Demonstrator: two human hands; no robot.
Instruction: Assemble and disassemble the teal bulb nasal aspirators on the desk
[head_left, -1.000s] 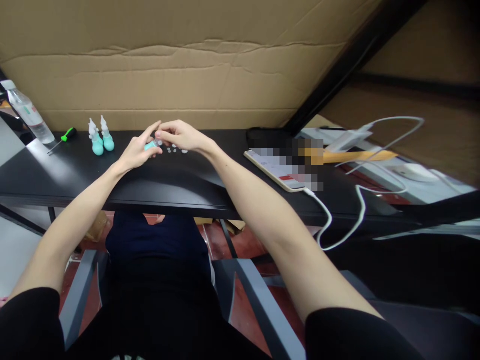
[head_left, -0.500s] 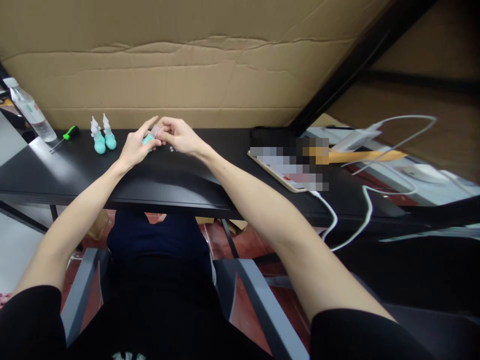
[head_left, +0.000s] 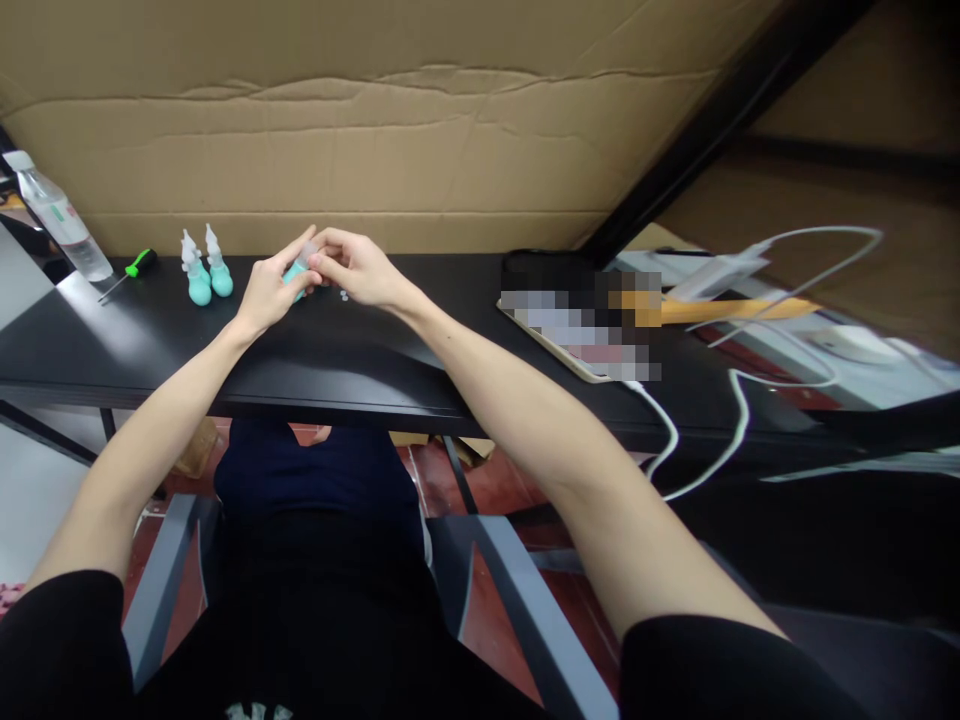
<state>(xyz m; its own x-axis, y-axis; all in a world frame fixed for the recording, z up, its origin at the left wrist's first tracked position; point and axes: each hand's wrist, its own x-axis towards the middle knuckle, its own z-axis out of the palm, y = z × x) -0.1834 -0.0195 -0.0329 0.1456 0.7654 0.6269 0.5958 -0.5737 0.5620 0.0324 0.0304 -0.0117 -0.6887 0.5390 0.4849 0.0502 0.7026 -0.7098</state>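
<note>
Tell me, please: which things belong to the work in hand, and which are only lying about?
Likely belonging to the work:
small teal piece with translucent top, between left hand and right hand
tiny whitish pieces on black table
teal bulb shapes with white pointed tips

Apparently just lying about:
clear plastic bottle with white cap
green-and-black screwdriver
flat pale-edged phone

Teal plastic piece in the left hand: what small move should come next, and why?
Perhaps press the translucent plastic top gently with the right hand: its fingertips are at that top, while the left hand holds the small teal plastic piece below.
</note>
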